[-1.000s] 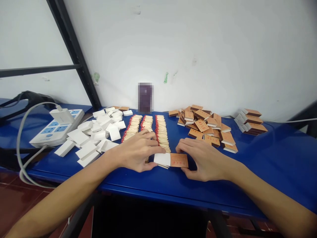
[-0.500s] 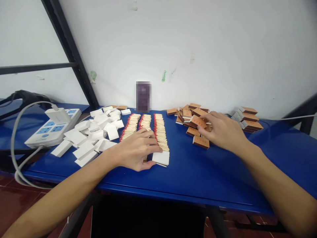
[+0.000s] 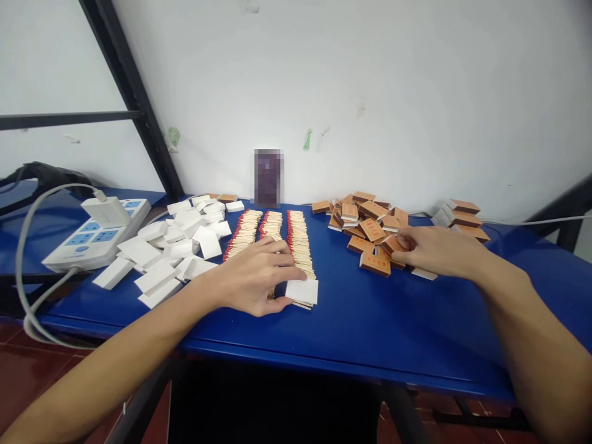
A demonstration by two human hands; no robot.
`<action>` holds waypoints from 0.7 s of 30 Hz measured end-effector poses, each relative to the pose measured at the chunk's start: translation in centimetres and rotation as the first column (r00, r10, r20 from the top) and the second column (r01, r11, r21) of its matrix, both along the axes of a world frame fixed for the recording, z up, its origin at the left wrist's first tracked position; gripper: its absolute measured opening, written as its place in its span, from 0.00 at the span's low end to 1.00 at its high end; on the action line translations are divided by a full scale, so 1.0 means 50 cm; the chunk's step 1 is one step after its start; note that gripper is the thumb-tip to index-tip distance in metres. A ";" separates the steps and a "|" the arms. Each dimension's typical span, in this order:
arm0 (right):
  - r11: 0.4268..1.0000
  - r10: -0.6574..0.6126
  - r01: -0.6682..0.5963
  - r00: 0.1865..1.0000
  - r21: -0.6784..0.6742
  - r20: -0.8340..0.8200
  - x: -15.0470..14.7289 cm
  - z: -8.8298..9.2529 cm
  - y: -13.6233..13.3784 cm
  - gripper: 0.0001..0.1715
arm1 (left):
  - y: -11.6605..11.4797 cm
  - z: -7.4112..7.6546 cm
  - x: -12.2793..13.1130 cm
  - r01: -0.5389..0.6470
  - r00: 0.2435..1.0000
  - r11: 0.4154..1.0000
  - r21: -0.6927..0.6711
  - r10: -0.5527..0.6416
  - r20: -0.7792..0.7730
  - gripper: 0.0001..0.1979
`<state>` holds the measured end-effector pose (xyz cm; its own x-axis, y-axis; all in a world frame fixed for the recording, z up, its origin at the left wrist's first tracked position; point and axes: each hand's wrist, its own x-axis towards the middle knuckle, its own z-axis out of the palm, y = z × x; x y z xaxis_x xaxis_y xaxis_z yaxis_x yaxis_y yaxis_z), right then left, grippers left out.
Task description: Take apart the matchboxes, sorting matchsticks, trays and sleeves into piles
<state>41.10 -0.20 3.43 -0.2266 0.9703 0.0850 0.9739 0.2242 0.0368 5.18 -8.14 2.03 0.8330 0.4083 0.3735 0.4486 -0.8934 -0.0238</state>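
My left hand [image 3: 261, 277] is closed on a white matchbox tray [image 3: 303, 291], thumb and fingers at its left edge. The tray rests over the near end of the right row of matches [image 3: 300, 243]. Two more match rows lie to its left, and my left hand partly covers them. At the pile of brown matchbox sleeves [image 3: 372, 229], my right hand [image 3: 425, 246] has its fingertips pinched at one matchbox sleeve [image 3: 392, 244] on the pile's right side. Part of a sleeve [image 3: 424, 273] with a pale side shows under that hand.
White matchbox trays [image 3: 178, 243] are heaped on the left of the blue table [image 3: 351, 333]. A power strip [image 3: 99, 237] with a white charger [image 3: 105, 211] and cable stands beyond them. Stacked matchboxes [image 3: 465, 216] sit at the right rear. A blurred dark rectangle [image 3: 268, 179] leans on the wall.
My right hand has moved right and slightly down along the sleeve pile, uncovering sleeves in its middle. My left hand stays on the white tray.
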 end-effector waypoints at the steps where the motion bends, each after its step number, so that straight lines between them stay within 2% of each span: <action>1: 1.000 0.025 -0.025 1.000 0.004 0.001 0.003 -0.003 0.002 0.20 | 0.000 0.001 0.001 -0.005 1.000 1.000 -0.005 0.005 0.000 0.16; 2: 0.998 0.047 -0.047 0.999 0.036 -0.009 0.003 -0.005 0.002 0.21 | -0.001 0.002 0.001 -0.009 1.000 1.000 -0.005 0.009 0.004 0.16; 4: 0.977 0.122 -0.108 0.990 0.182 -0.068 -0.005 -0.007 -0.003 0.22 | -0.002 0.003 0.003 -0.007 1.000 1.000 0.003 0.007 0.022 0.16; 6: 0.906 0.281 -0.213 0.949 0.366 -0.144 -0.025 -0.008 -0.014 0.20 | -0.002 0.003 0.003 0.001 0.999 1.000 0.013 -0.002 0.035 0.16; 8: 0.813 0.473 -0.339 0.858 0.473 -0.198 -0.056 -0.011 -0.030 0.16 | -0.001 0.002 0.003 0.005 0.999 1.000 0.021 -0.006 0.040 0.16; 10: 0.743 0.615 -0.455 0.753 0.491 -0.233 -0.091 -0.019 -0.051 0.14 | 0.000 0.000 0.003 -0.005 0.999 1.000 0.028 0.004 0.039 0.16; 13: 0.685 0.712 -0.591 0.665 0.426 -0.224 -0.145 -0.040 -0.083 0.10 | 0.001 -0.004 0.004 -0.008 0.999 0.998 0.059 0.005 0.047 0.17; 14: 0.669 0.733 -0.629 0.645 0.396 -0.214 -0.161 -0.048 -0.093 0.11 | 0.001 -0.006 0.005 -0.007 0.999 0.998 0.069 0.003 0.053 0.17; 17: 0.633 0.771 -0.690 0.605 0.350 -0.201 -0.195 -0.069 -0.111 0.23 | 0.002 -0.007 0.005 -0.008 0.998 0.997 0.080 0.004 0.062 0.17; 21: 0.621 0.778 -0.686 0.596 0.379 -0.198 -0.209 -0.086 -0.113 0.21 | 0.002 -0.004 0.004 -0.013 0.999 0.997 0.075 0.009 0.049 0.18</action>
<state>30.66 -5.85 -0.85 -0.7650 0.4187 0.4893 0.4417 0.8941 -0.0746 5.39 -8.06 1.81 0.8086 0.3865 0.4437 0.4607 -0.8849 -0.0689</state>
